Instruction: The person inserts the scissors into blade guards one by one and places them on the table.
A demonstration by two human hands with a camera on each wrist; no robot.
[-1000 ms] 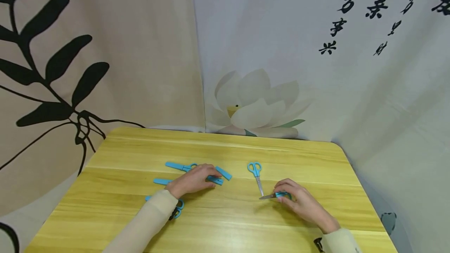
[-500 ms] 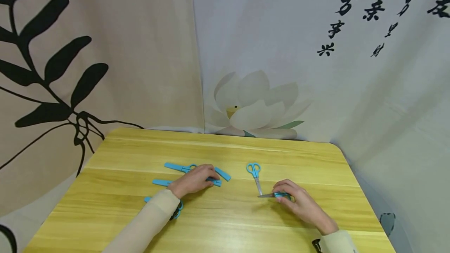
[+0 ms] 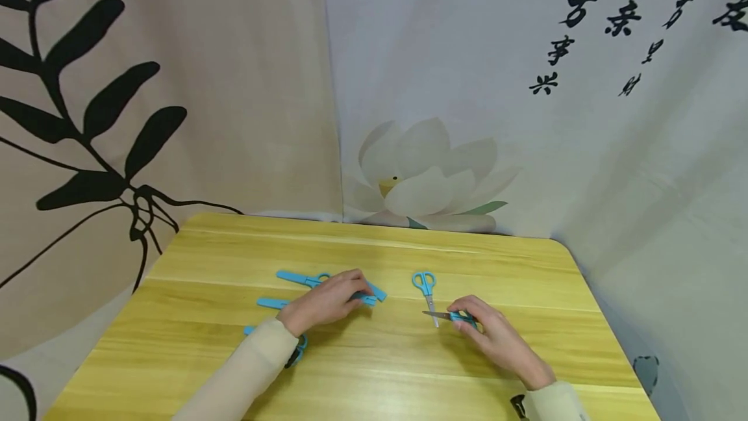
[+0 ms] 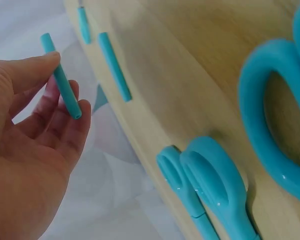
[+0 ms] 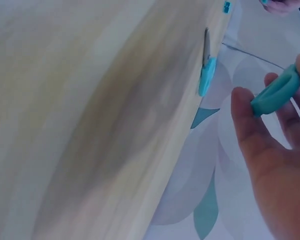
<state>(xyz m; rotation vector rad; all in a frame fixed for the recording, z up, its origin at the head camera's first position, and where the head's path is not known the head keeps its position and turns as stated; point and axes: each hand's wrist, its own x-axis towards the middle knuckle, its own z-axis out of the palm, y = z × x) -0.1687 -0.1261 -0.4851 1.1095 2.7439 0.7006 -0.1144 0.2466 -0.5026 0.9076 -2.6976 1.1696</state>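
My left hand pinches a blue scissors cover between thumb and fingers, raised off the table in the left wrist view. A second loose cover lies beyond it, partly hidden by the hand in the head view. My right hand holds a pair of scissors by its blue handles, the bare blades pointing left toward the other hand. In the head view those blades cross in front of another bare-bladed pair of scissors lying on the table. The right wrist view shows only the held handle.
On the left of the wooden table lie covered scissors, a second blue cover end and a third pair's handle, partly hidden by my left arm. A printed curtain hangs behind the table's far edge.
My right hand has moved a little left and up with the scissors, whose blades now overlap the lying pair. The left hand has shifted slightly right with the cover.
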